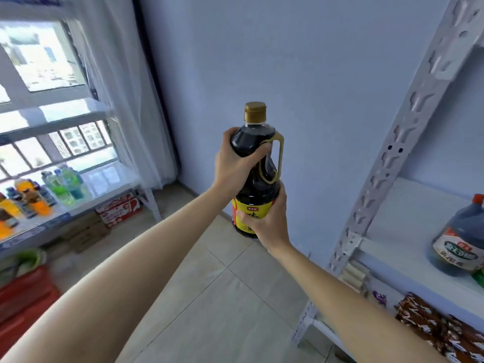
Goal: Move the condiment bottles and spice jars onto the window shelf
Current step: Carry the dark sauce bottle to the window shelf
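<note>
A tall dark soy sauce bottle with a gold cap, a gold side handle and a yellow label is held upright in mid-air in front of the blue wall. My left hand wraps its shoulder just under the neck. My right hand grips its lower body over the label. The window shelf lies to the left under the window, with several colourful drink bottles standing on its left part. A second dark jug with a red cap stands on the white rack shelf at right.
A white metal rack upright rises at right, with brown snack packets on its lower level. Red-and-white cartons sit under the window shelf, and red boxes lie at bottom left. A white curtain hangs beside the window. Tiled floor lies below.
</note>
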